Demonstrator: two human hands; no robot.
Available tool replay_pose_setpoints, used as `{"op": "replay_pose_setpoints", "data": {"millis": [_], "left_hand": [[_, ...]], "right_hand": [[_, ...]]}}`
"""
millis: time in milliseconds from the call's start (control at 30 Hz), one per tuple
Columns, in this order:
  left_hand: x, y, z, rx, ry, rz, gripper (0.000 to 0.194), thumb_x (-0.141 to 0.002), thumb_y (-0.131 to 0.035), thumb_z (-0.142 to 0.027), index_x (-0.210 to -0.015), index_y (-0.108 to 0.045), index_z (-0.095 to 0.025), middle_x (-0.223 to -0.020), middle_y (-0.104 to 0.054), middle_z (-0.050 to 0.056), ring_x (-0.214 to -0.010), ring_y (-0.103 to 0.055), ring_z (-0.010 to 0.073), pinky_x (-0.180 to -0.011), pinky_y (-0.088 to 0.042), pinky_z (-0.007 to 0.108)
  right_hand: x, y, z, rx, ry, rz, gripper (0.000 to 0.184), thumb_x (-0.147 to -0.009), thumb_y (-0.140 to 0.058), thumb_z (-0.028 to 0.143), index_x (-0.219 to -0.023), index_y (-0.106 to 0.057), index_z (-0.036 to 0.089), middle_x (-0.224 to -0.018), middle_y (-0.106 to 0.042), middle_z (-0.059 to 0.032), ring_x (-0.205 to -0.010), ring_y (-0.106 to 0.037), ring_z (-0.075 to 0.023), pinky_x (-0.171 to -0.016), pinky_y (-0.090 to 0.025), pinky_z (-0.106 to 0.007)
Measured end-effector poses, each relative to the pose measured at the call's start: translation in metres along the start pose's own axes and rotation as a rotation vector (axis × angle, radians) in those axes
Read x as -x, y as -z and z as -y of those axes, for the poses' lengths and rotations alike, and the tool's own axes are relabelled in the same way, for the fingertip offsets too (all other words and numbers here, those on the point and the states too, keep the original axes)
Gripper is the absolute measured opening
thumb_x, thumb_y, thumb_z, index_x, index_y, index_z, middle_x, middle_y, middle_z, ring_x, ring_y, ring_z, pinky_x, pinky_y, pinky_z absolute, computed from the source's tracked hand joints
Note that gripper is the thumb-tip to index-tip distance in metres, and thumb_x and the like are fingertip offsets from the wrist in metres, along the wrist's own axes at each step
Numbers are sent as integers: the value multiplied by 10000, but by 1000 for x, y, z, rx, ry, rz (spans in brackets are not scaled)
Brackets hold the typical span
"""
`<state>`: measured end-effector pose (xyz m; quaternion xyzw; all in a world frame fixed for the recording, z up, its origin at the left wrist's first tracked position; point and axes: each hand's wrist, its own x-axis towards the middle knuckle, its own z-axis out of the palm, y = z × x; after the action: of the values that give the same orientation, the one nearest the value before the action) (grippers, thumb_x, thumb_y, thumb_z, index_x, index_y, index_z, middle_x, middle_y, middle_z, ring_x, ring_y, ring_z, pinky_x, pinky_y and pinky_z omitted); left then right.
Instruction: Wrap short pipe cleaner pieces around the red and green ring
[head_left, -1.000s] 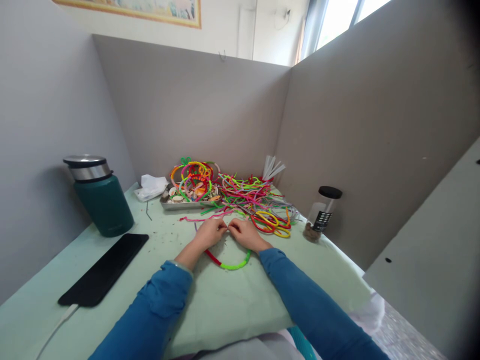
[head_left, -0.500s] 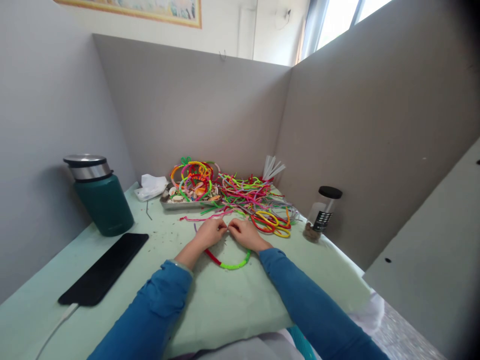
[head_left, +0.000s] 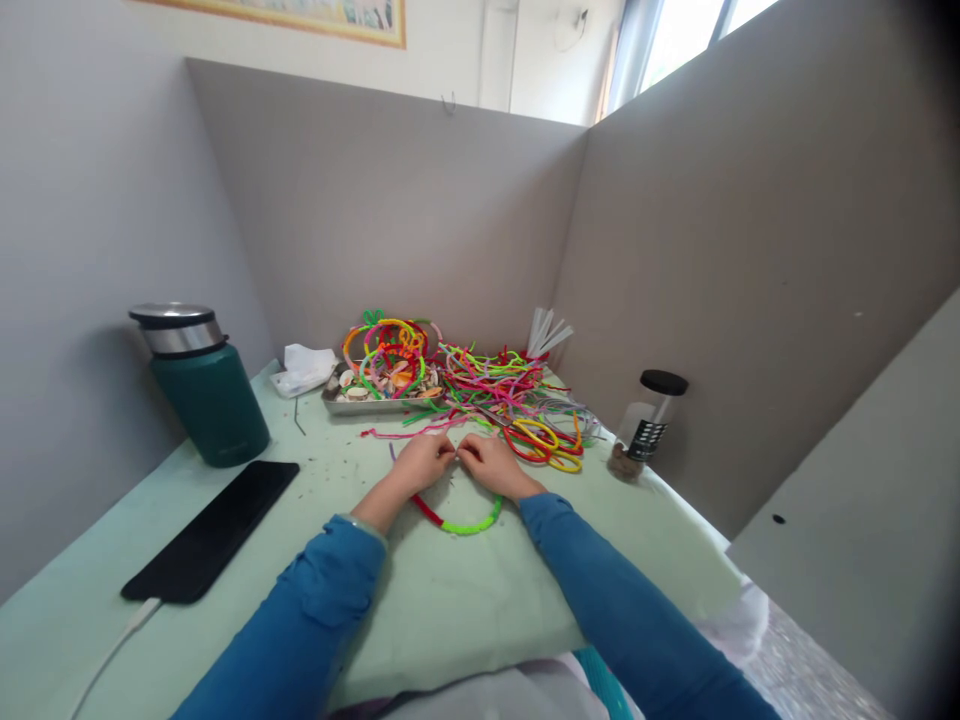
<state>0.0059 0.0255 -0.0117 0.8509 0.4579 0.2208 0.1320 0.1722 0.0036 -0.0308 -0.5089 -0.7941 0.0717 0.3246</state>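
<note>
My left hand (head_left: 422, 464) and my right hand (head_left: 491, 465) meet at the fingertips just above the table, both closed in a pinch. Whatever they pinch is too small or too covered to make out. Beneath them a curved band wrapped in fuzzy pipe cleaner (head_left: 466, 528), red on the left and bright green along the front and right, bows towards me. Its upper sides pass out of sight under my hands. A thin purple tip (head_left: 392, 453) pokes out left of my left hand. Beyond the fingers lies a pink pipe cleaner (head_left: 405, 434).
A metal tray (head_left: 375, 407) holds shells and colourful rings. Right of it spreads a heap of pipe cleaners (head_left: 495, 378), with yellow and red loops (head_left: 544, 445) in front. A green bottle (head_left: 210, 400) and black phone (head_left: 214, 530) stand left; a black-lidded jar (head_left: 645, 425) stands right. Partitions surround the table.
The camera view has shifted very slightly. Both hands keep the same pinch at the same spot, and the band has not visibly moved.
</note>
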Motion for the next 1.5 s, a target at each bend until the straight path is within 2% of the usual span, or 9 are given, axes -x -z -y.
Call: {"op": "replay_pose_setpoints", "data": {"millis": [367,767,967,1267,1500], "left_hand": [[0,4,-4,-47,15,-11,217,-787,-479,-259,-770,-674,-165,-708,-650,41,-669,-537,147,-573,-317,231],[-1,4,-1,181,112,57,257,-778,-474,-315,-656,-627,-150,-434,-500,-25,-484,-452,113,-503,-296,219],[0,3,-4,133,90,9,194,-774,-488,-267,-767,-649,-160,-511,-565,-12,-536,-519,120,-547,-336,215],[-2,1,-1,37,81,-41,175,-752,-531,-277,-766,-662,-161,-697,-660,30,-656,-563,140,-586,-350,221],[-2,2,-2,22,110,-34,180,-750,-531,-284,-762,-663,-161,-673,-652,29,-643,-556,141,-576,-342,221]], "right_hand": [[1,2,3,-21,19,-16,131,-845,-486,229,-787,-595,183,-687,-615,5,-620,-514,-113,-623,-324,-235],[2,3,4,-66,38,-27,128,-840,-485,215,-767,-583,178,-668,-598,10,-599,-494,-104,-598,-320,-223],[1,1,1,-59,26,-29,118,-833,-491,210,-778,-591,176,-669,-601,7,-598,-497,-106,-590,-317,-224],[1,2,1,-70,31,-23,114,-832,-493,202,-779,-590,178,-674,-598,7,-607,-493,-105,-601,-321,-222],[0,2,2,-47,28,-28,110,-828,-497,201,-769,-587,176,-670,-598,8,-600,-492,-104,-594,-315,-223]]}}
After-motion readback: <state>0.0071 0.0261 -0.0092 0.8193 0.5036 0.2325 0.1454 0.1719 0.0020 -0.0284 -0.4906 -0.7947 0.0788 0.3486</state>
